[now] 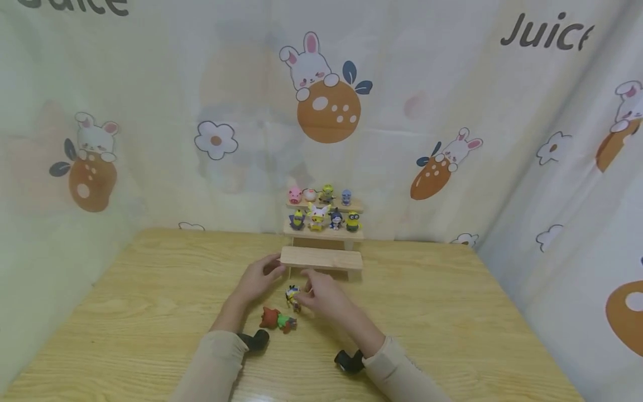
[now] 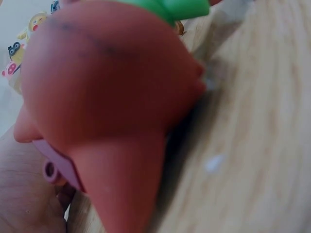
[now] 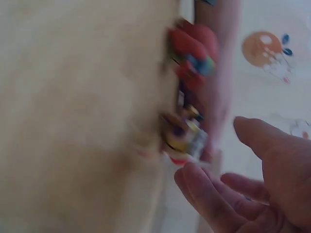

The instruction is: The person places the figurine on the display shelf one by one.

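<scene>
In the head view my left hand [image 1: 255, 279] is at the left end of the low front step [image 1: 321, 258] of a wooden display stand, fingertips right at its edge. My right hand [image 1: 324, 293] reaches over a small yellow, white and blue figurine [image 1: 293, 297] lying before the step. The right wrist view shows thumb and fingers [image 3: 209, 199] spread apart, close to this blurred figurine [image 3: 182, 138]. Nearer me lies a red-brown fox-like figurine [image 1: 273, 318] with a green top. Its big head [image 2: 107, 73] fills the left wrist view and hides most of the left hand.
Several small figurines stand on the upper steps, among them a pink pig [image 1: 294, 195] and a yellow goggled figure [image 1: 354, 221]. A printed curtain [image 1: 241, 184] closes off the back and sides of the wooden table [image 1: 427, 312]. Black wrist devices [image 1: 349, 362] hang at both cuffs.
</scene>
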The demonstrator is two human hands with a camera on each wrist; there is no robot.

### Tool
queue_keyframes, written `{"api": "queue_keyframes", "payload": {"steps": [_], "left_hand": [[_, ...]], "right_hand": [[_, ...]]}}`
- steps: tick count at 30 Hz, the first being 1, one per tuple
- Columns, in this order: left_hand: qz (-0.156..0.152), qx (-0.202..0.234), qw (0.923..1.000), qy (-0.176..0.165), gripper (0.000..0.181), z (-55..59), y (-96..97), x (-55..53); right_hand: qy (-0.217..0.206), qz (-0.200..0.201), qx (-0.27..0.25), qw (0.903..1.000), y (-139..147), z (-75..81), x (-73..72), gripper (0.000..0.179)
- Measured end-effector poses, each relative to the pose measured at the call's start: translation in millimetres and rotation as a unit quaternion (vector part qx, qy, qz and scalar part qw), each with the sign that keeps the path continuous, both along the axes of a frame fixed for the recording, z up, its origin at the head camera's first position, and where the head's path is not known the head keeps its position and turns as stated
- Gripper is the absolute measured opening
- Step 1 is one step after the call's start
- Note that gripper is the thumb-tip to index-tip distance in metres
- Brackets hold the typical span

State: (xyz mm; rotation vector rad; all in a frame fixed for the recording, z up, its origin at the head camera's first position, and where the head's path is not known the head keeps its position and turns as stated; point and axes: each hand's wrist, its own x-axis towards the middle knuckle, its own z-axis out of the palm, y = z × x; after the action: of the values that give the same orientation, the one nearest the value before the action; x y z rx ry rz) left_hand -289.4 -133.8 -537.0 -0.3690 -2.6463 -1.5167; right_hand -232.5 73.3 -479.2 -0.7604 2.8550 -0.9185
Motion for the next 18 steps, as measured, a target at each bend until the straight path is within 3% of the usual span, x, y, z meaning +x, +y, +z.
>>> {"api": "queue_keyframes", "payload": {"steps": [7, 14, 18], "left_hand": [[0.002, -0.005, 1.0000, 0.001, 0.050, 0.7, 1.2, -1.5], [0.009, 0.000, 0.9999, -0.012, 0.046, 1.1, 0.1, -1.7], [0.003, -0.008, 1.0000, -0.003, 0.047, 0.1, 1.3, -2.1]], "right_hand": [[0.003, -0.018, 0.011, 0.9998, -8.1, -16.8, 3.0, 0.068], [0.027, -0.020, 0.033, 0.9989, -10.7, -19.5, 5.9, 0.058], [0.015, -0.021, 0.035, 0.9991, -8.9, -18.8, 7.5, 0.051]]}}
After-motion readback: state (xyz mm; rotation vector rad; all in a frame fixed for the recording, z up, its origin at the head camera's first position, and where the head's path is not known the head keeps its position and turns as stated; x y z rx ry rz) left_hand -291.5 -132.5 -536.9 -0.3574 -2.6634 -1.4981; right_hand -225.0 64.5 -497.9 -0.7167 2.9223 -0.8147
